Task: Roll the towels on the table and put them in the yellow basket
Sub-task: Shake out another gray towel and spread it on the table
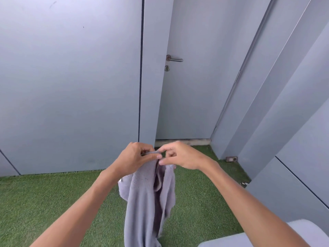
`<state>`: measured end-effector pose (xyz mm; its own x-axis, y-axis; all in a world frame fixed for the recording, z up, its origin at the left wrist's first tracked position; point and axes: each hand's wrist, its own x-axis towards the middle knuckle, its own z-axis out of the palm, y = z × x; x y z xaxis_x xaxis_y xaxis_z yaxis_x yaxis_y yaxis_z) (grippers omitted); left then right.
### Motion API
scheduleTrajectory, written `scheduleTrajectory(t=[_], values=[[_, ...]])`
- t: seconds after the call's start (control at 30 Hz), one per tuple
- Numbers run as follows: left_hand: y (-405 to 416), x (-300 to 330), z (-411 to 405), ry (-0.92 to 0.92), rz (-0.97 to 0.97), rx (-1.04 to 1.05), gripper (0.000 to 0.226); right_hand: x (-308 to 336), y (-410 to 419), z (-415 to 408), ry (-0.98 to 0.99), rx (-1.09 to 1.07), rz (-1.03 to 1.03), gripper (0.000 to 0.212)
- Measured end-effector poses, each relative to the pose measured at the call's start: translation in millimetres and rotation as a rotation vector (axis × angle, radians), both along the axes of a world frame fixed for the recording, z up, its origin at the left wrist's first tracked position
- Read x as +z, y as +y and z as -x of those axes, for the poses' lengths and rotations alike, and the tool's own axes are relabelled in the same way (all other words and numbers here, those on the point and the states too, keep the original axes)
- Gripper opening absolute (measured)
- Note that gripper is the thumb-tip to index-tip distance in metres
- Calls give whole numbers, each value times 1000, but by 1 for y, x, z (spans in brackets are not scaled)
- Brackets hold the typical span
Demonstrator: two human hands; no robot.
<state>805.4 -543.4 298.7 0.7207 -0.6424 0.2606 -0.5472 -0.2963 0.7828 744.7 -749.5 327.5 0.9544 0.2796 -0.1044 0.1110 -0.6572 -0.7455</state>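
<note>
1. Hanging in mid-air, the grey towel (147,196) droops in loose folds from both hands, above the green turf (44,202); its lower end runs out of the bottom of the view.
2. Left hand (135,157) grips the towel's top edge, fingers curled round it; right hand (179,155) pinches that same edge just beside it — thumb and fingertip closed on the hem, hands nearly touching.
3. Beyond them stands a grey door (187,97) with a metal lever handle (175,59); grey wall panels (71,86) run on either side.
4. At the lower right, a white rounded surface (267,236) — what it is, I cannot tell.
</note>
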Motion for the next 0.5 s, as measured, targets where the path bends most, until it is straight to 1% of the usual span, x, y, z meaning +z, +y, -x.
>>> scheduleTrajectory(t=[0.03, 0.1, 0.17, 0.27, 0.37, 0.43, 0.5], values=[[0, -1, 0, 11, 8, 0, 42, 1, 0, -1, -19, -25, 6, 24], [6, -4, 2, 46, 17, -5, 38, 2, -7, 0, -44, -79, 18, 17], [14, -10, 4, 95, 2, -17, 36, 3, -15, 4, -78, -108, 71, 14], [33, -23, -1, 180, -50, 23, 36, -3, -37, 9, -117, -202, 171, 11], [55, -38, -10, 153, -186, 45, 37, -11, -64, 19, -104, -305, 190, 8], [59, -50, -12, 115, -271, 44, 34, -20, -72, 28, -77, -337, 221, 7], [53, -61, -7, 84, -291, 65, 32, -32, -73, 35, -56, -352, 273, 5]])
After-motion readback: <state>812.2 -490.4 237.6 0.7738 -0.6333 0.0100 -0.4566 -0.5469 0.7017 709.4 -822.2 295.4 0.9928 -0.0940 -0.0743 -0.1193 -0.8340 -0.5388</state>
